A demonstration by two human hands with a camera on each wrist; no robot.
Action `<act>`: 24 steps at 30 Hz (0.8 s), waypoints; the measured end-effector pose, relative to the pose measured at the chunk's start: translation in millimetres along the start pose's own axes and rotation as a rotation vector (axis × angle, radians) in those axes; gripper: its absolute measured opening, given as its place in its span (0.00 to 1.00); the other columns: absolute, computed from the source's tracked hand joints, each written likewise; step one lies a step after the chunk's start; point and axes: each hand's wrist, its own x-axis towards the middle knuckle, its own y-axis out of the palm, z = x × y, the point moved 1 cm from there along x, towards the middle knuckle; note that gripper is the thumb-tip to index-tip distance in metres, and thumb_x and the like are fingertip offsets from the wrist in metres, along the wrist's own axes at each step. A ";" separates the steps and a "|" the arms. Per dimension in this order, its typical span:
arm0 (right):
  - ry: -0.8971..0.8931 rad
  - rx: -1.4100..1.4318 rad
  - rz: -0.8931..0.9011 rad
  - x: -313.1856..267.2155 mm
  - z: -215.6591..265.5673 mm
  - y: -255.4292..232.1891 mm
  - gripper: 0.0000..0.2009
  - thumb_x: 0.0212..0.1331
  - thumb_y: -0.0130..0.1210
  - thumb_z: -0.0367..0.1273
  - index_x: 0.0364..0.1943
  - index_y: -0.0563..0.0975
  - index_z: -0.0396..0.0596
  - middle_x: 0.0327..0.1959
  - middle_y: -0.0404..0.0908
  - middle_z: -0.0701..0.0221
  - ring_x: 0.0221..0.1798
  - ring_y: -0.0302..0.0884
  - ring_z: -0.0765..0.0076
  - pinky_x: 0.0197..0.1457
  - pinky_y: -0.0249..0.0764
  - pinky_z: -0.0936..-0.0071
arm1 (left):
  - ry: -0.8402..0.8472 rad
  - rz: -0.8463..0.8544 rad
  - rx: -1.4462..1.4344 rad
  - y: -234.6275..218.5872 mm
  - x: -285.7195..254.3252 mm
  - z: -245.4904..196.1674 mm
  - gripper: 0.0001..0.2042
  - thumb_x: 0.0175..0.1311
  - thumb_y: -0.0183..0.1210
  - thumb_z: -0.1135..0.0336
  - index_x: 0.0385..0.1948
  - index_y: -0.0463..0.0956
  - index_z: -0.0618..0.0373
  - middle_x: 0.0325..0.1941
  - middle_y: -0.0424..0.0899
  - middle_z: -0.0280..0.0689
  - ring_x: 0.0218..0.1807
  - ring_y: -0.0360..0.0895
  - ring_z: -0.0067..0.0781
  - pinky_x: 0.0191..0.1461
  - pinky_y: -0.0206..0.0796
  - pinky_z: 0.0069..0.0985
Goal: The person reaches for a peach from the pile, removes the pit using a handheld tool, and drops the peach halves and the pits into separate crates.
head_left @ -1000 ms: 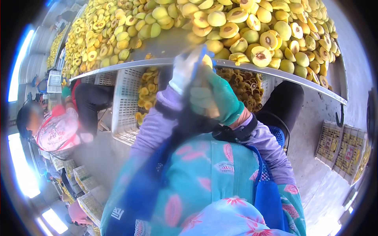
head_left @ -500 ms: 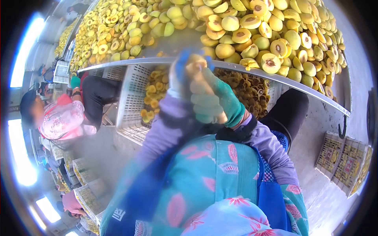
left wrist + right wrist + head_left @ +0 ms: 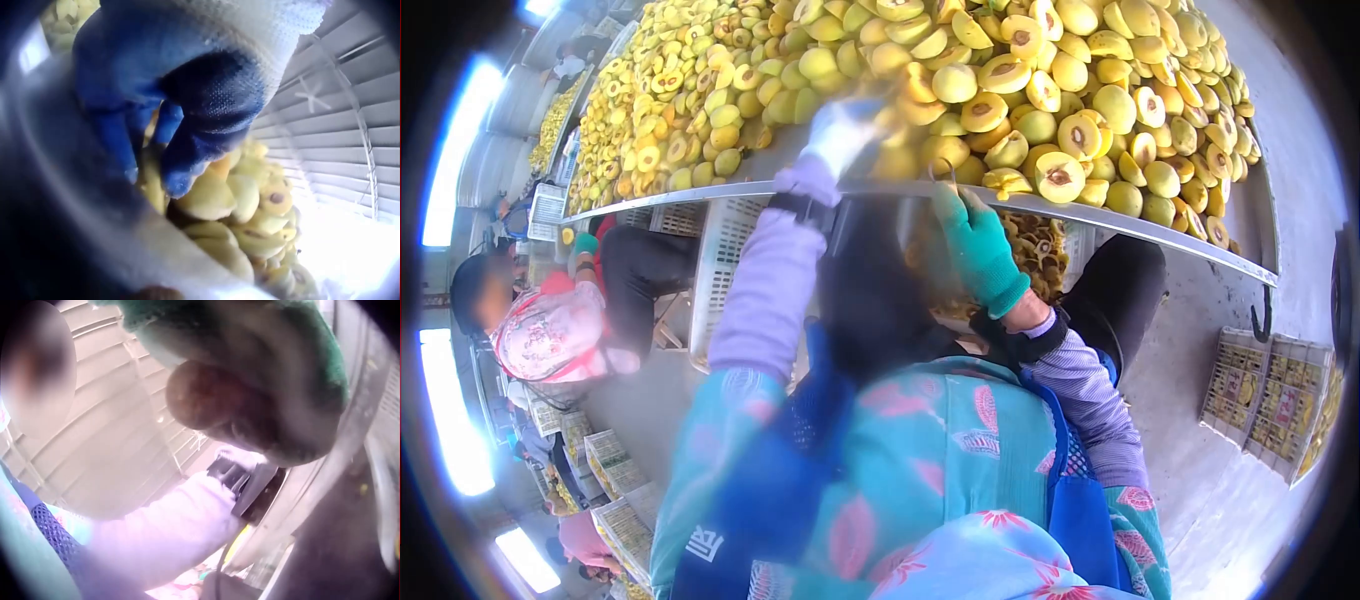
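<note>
Left hand [image 3: 842,135]: pinching fruit piece [image 3: 153,184], upper centre of frame | Right hand [image 3: 982,248]: gripping looped tool [image 3: 951,170], centre | Risk: piece may drop over bench [image 3: 788,145] edge | Cause: shallow fingertip hold

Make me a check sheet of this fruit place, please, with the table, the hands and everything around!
Surface: metal table, mostly heaped, bare in places.
Job's things: yellow fruit, many halved, on top; a thin curved tool, partly hidden.
Clutter: brown fruit pieces and a white crate below the table; stacked crates on the floor at right.
Hands: left hand at the fruit, blurred, grip unclear; right hand holds the tool at the table's edge.
Cables: thin dark cord near a lilac sleeve, right wrist view.
Surroundings: another person seated at left; bright windows.
</note>
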 end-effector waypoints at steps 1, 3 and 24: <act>-0.103 -0.098 0.000 9.0 3.3 -2.4 0.22 0.51 0.52 0.28 0.54 0.70 0.40 0.46 0.72 0.59 0.43 0.72 0.57 0.41 0.72 0.65 | -0.056 -0.020 -0.181 -10.3 -20.4 -13.4 0.18 0.48 0.66 0.71 0.44 0.79 0.60 0.39 0.84 0.34 0.36 0.79 0.21 0.37 0.71 0.18; -0.007 0.008 0.002 25.5 19.9 -4.0 0.21 0.53 0.50 0.30 0.52 0.69 0.37 0.46 0.72 0.55 0.43 0.72 0.54 0.43 0.71 0.65 | -0.113 -0.066 -0.311 -19.2 -43.5 -16.4 0.15 0.50 0.64 0.72 0.42 0.80 0.59 0.38 0.84 0.33 0.36 0.78 0.20 0.36 0.70 0.18; 0.096 0.158 -0.117 19.2 44.7 -5.0 0.07 0.63 0.48 0.33 0.34 0.71 0.44 0.29 0.74 0.60 0.27 0.73 0.53 0.26 0.67 0.63 | 0.063 0.071 -0.817 12.5 -87.8 -37.9 0.11 0.61 0.51 0.71 0.44 0.74 0.64 0.45 0.79 0.38 0.42 0.77 0.27 0.49 0.69 0.24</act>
